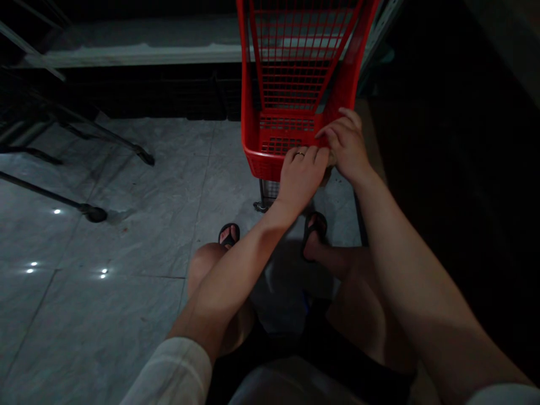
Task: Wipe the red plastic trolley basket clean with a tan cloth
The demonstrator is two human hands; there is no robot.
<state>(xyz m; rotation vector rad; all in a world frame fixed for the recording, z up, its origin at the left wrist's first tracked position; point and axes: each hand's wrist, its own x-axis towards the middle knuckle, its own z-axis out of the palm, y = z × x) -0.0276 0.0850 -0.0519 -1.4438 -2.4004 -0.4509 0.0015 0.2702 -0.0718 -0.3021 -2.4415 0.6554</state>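
A red plastic mesh cart basket (270,84) stands in front of me on a small wheeled frame (264,199). My left hand (301,174), with a ring on one finger, is curled over the basket's near rim. My right hand (348,143) rests beside it at the right corner of the rim, fingers bent and pressed against the mesh. The two hands touch each other. Whether anything small sits between the fingers is hidden. My knees and sandalled feet (314,230) show below the hands.
Grey marble floor tiles (126,214) spread to the left. Dark metal legs with round feet (93,212) cross the left side. A white shelf edge (139,53) runs along the back. The right side is dark.
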